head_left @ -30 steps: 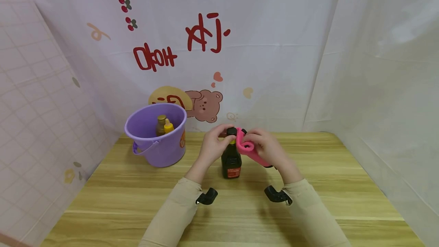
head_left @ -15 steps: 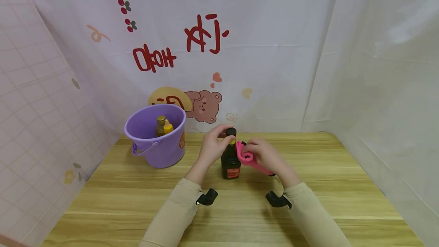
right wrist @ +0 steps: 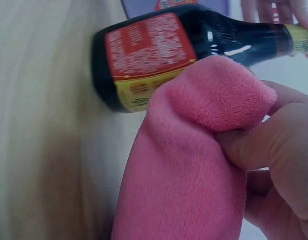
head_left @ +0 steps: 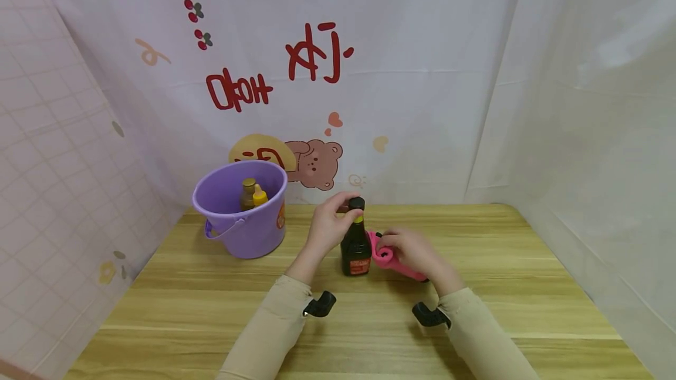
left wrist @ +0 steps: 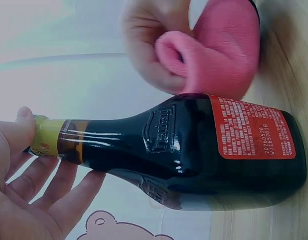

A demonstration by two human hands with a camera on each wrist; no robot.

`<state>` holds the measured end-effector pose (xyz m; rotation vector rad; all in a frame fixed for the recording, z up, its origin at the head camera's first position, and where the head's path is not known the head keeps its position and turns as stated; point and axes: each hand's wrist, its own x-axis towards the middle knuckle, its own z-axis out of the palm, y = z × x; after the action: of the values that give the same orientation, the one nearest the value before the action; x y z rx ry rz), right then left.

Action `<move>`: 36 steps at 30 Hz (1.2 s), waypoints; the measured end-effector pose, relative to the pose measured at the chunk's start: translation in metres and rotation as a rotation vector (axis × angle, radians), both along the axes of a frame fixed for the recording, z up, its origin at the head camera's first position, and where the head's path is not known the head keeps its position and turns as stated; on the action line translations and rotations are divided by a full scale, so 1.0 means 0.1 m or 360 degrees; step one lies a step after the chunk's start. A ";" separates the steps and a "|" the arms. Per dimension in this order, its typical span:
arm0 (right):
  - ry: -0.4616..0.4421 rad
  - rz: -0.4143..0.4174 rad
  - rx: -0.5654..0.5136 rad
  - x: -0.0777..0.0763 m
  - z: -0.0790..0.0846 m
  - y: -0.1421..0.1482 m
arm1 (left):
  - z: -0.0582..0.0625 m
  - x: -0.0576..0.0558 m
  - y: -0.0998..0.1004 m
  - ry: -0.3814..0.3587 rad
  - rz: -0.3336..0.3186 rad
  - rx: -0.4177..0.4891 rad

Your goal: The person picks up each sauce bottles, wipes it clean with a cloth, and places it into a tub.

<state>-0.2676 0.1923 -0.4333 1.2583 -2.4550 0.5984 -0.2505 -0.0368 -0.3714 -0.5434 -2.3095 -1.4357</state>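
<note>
A dark sauce bottle (head_left: 356, 246) with a red label stands upright on the table. My left hand (head_left: 331, 223) pinches it at the neck and cap, thumb on one side and fingers on the other, as the left wrist view of the bottle (left wrist: 183, 145) shows. In my right hand (head_left: 414, 249) is a folded pink cloth (head_left: 391, 260), gripped between thumb and fingers. The cloth (right wrist: 193, 135) lies against the bottle's side in the right wrist view, low near the label. Its dark edge shows in the head view.
A purple bucket (head_left: 248, 236) with its handle hanging down stands at the back left. Inside it are a brownish bottle (head_left: 247, 193) and a yellow-capped bottle (head_left: 259, 196). A printed white curtain (head_left: 422, 104) hangs behind the wooden table (head_left: 369, 333).
My right hand has moved down with the pink cloth, from beside the bottle's neck to beside its lower body. The left hand and the bottle have stayed in place.
</note>
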 end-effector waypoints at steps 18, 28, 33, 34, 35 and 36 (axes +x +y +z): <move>0.0041 -0.0164 0.0226 0.06 -0.16 -0.02 | 0.02 -0.03 -0.01 -0.0008 -0.0010 -0.0027; 0.0257 -0.0062 -0.0236 0.07 0.11 0.19 | 0.02 -0.04 -0.01 0.0008 0.0011 -0.0045; 0.0397 -0.0068 -0.0339 0.10 0.22 0.26 | 0.01 -0.03 0.00 0.0025 0.0022 -0.0043; 0.0417 -0.0082 -0.0342 0.11 0.23 0.27 | 0.01 -0.03 0.00 0.0033 0.0023 -0.0046; 0.0428 -0.0094 -0.0345 0.12 0.25 0.28 | 0.01 -0.03 0.00 0.0042 0.0019 -0.0043; 0.0437 -0.0104 -0.0346 0.13 0.25 0.29 | 0.00 -0.03 0.00 0.0053 0.0013 -0.0039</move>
<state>-0.2548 0.2214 -0.4078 1.0907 -2.1341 0.6112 -0.2536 -0.0363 -0.3711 -0.5602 -2.3033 -1.3861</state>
